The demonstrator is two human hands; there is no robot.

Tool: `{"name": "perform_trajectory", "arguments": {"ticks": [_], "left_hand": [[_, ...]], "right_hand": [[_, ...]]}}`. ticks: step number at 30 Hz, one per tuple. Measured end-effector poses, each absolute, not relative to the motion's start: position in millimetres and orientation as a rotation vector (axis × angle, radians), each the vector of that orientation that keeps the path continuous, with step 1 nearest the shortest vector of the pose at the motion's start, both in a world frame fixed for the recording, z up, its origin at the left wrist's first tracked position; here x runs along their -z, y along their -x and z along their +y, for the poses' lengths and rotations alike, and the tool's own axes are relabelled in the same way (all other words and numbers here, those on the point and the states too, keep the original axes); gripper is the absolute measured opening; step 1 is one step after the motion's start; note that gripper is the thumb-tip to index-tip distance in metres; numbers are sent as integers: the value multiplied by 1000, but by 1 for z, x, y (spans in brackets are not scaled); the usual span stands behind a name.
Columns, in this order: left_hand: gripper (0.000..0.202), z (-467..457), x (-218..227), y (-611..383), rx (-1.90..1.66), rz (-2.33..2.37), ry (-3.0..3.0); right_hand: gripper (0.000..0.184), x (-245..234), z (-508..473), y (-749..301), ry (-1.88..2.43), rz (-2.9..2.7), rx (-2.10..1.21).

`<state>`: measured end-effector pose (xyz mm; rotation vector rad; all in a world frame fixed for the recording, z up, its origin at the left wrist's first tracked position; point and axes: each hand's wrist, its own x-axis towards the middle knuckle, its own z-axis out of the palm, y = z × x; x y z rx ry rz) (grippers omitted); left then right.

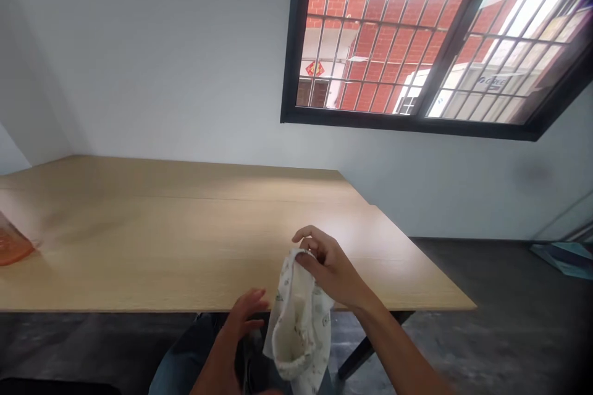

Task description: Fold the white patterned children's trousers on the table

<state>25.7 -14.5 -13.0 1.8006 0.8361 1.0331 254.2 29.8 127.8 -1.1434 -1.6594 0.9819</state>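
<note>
My right hand point(330, 266) pinches the upper edge of a white cloth piece with a small dark print point(296, 321), thumb on the near side. The cloth hangs down past the table's front edge, over my lap. Its rim gapes into a long opening with a plain cream inside; whether it is a pouch or a small garment, I cannot tell. To the left of the cloth, my left hand point(241, 324) is raised with fingers apart and nothing in it. A narrow gap separates it from the cloth.
The light wooden table point(185, 247) stretches ahead, its right edge slanting toward me. An orange-bottomed clear container point(13, 244) stands at the far left. Below is a dark table leg point(359, 355). A barred window point(398, 43) is set in the wall; a bluish object point(567, 259) lies on the floor at right.
</note>
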Motion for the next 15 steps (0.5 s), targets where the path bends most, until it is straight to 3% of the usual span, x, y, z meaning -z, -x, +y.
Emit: {"name": "perform_trajectory", "arguments": {"ticks": [5,9,13,15], "left_hand": [[54,5,-11,-73,-1258,858,-2031],[10,34,-20,-71,-1091,866,-2129],[38,74,-45,-31,-932,1140,-2151],[36,80,-60,-9,-817,1118,-2192]], "right_hand": [[12,-120,58,-242,1213,-1370,-888],[11,-111,79,-259,1261,-1453,-852],[15,-108,86,-292,1381,-1842,-671],[15,-115,76,-300,1441,-2063,-714]]}}
